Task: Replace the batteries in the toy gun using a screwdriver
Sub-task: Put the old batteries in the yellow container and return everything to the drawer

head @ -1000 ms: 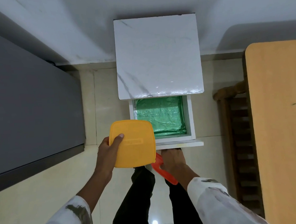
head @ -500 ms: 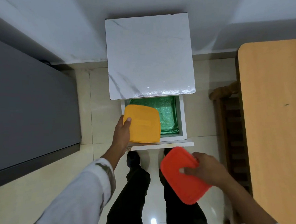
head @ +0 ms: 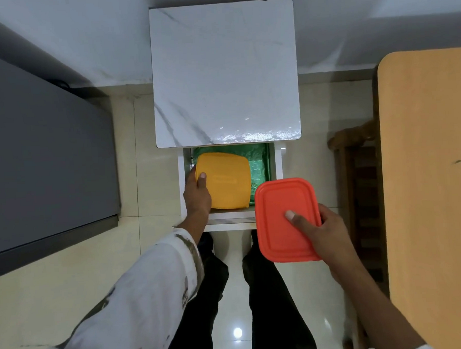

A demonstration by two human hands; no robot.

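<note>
My left hand (head: 197,196) grips the left edge of a yellow lidded container (head: 225,181), which sits low inside the open white drawer (head: 278,161) on its green lining (head: 259,162). My right hand (head: 324,232) holds a red-orange lidded container (head: 282,217) by its right side, thumb on the lid, above the drawer's front right corner. No toy gun, screwdriver or batteries can be seen.
The drawer belongs to a small cabinet with a white marble top (head: 224,73) against the wall. A dark grey surface (head: 42,163) lies to the left. A wooden table (head: 433,190) and a wooden chair (head: 358,194) stand to the right. My legs stand on the tiled floor (head: 152,178).
My left hand has lowered the yellow container deeper into the drawer. My right hand has carried the red-orange container up and forward, from beside my legs to the drawer's front right corner.
</note>
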